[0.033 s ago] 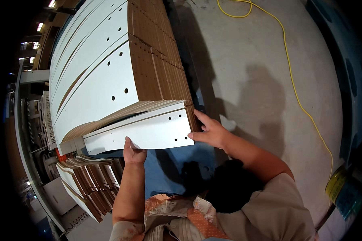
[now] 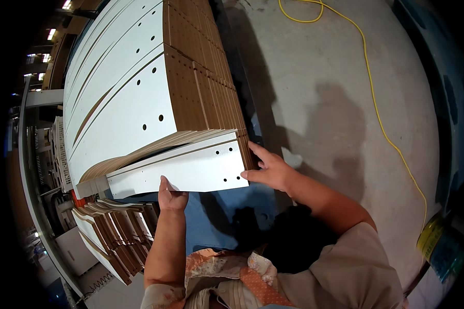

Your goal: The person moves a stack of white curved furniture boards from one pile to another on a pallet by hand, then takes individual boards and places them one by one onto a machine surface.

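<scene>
A long white panel (image 2: 191,165) with small dark holes near its right end lies on top of a low pile in front of me. My left hand (image 2: 172,196) is at its near edge, thumb pressed on the white face and fingers hidden below the edge. At the panel's right end is my right hand (image 2: 270,169); its thumb touches the corner and its index finger stretches along the brown ends of the pile. Just beyond stands a taller stack of white-faced boards (image 2: 123,98) with brown edges and round holes.
Several curved white-and-brown pieces (image 2: 118,232) stand at the lower left. Blue surface (image 2: 206,226) shows below the panel. A yellow cable (image 2: 368,67) runs over the grey floor (image 2: 319,62) on the right, towards a yellow-and-teal round object (image 2: 438,239). A metal frame (image 2: 33,190) borders the left.
</scene>
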`<action>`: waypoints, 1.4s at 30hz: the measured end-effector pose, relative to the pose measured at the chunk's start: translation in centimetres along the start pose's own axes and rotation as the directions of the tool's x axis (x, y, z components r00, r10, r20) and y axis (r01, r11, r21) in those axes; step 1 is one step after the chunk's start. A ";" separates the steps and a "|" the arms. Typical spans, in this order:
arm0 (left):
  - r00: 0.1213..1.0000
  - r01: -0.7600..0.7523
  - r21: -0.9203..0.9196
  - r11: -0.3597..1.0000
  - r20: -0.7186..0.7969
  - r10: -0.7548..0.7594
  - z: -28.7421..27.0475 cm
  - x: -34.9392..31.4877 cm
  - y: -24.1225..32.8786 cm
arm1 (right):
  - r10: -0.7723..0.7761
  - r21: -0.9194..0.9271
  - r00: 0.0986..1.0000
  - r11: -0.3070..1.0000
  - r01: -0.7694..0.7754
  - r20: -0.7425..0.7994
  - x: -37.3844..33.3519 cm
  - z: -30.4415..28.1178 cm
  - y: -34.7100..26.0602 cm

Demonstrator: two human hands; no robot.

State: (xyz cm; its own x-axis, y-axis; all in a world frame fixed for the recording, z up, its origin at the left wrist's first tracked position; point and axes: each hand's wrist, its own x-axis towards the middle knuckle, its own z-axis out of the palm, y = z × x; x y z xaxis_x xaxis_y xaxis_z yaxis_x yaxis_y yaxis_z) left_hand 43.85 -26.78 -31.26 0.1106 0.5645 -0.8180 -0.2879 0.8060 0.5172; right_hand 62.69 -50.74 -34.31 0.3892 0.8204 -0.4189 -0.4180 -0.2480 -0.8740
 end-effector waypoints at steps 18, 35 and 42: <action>0.983 -0.014 -0.029 0.999 0.182 0.019 -0.1 -0.6 -2.5 | -0.214 -0.847 0.968 0.482 0.224 0.134 -0.3 0.5 -0.2; 0.969 0.012 0.624 0.781 0.187 -0.164 -3.9 -5.9 2.3 | -0.124 -0.722 0.969 0.648 0.242 0.213 -0.8 1.0 -3.9; 0.796 -0.108 0.911 0.399 0.320 -0.514 -17.5 -15.3 11.5 | 0.034 -0.848 0.955 0.469 0.244 0.294 -3.6 3.0 -11.7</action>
State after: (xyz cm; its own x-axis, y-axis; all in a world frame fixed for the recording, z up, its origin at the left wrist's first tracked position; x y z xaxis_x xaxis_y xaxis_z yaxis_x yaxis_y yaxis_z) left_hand 22.24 -29.31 -17.17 0.5400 0.0922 -0.8366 0.7395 0.4227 0.5239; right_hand 63.76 -49.29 -21.80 0.1161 0.9267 -0.3575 0.5954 -0.3530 -0.7217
